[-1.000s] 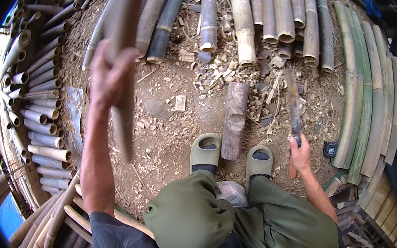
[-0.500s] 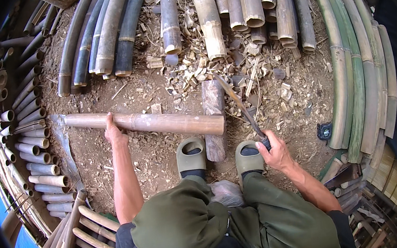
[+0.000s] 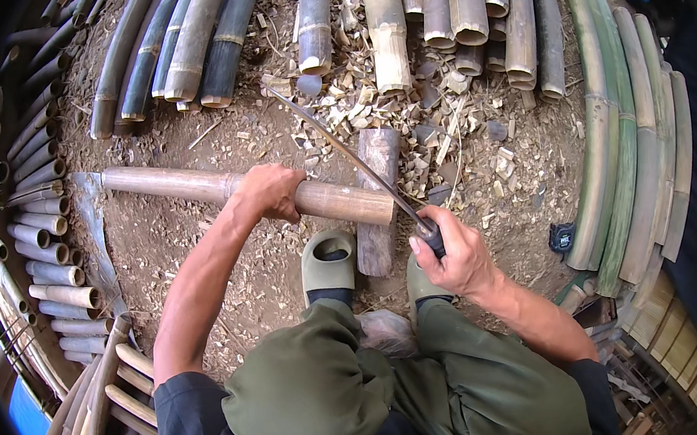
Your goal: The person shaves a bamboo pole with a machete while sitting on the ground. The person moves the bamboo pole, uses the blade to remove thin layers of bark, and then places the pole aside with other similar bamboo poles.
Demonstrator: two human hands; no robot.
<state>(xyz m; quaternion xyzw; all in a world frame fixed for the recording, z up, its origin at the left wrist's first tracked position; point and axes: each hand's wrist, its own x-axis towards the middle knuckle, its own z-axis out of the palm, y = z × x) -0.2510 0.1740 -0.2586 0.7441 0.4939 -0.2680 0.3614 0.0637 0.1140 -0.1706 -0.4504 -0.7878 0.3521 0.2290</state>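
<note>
My left hand (image 3: 271,193) is wrapped over the top of a brown bamboo pole (image 3: 171,182), past its middle toward the right end. That right end rests across a wooden block (image 3: 378,250) on the ground; the left end lies near a grey strip of sheet. In my right hand (image 3: 456,250) is the dark handle of a machete (image 3: 361,163). Its long blade slants up and to the left, crossing above the pole's right end and the block in this view. Whether the blade touches the pole, I cannot tell.
Several cut bamboo poles (image 3: 466,1) lie at the far side, and greenish ones (image 3: 625,120) at the right. Wood chips (image 3: 355,115) cover the dirt. A tape measure (image 3: 562,237) lies at right. Stacked bamboo (image 3: 53,248) lines the left. My slippers (image 3: 329,275) are close to the block.
My left hand has shifted right along the bamboo pole, now gripping it over the top. The machete has swung left, its blade now crossing over the pole's right end.
</note>
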